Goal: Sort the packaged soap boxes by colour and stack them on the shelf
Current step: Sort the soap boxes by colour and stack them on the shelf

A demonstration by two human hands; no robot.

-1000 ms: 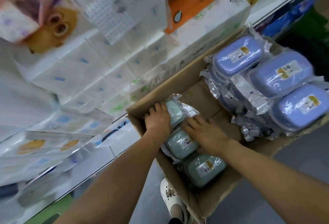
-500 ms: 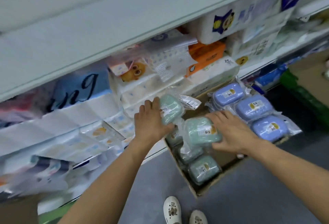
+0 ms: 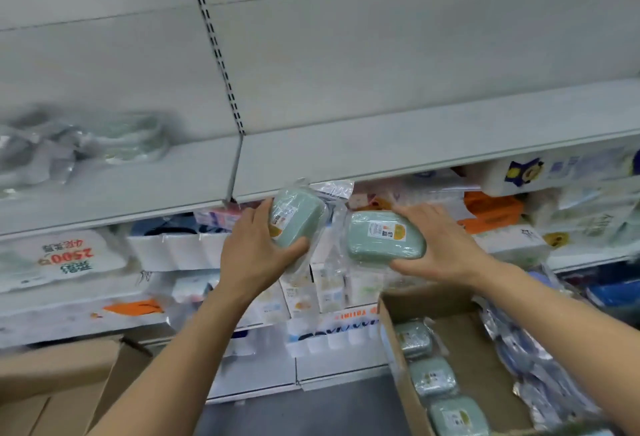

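Observation:
My left hand grips a green soap box in clear wrap, tilted on end, just below the front edge of the grey shelf. My right hand holds a second green soap box, label up, beside the first. Both boxes are raised above the cardboard carton at lower right. In the carton, three more green boxes lie in a row, and blue wrapped boxes lie to their right. A blurred pile of wrapped items sits on the shelf at far left.
A slotted upright divides the grey back panel. Below the shelf, tissue packs and an orange pack fill the lower shelves. Another cardboard box stands at lower left. The grey shelf's right section is bare.
Both hands have lifted a green soap box each out of the carton, up to the edge of the grey shelf. The view has tilted upward with them.

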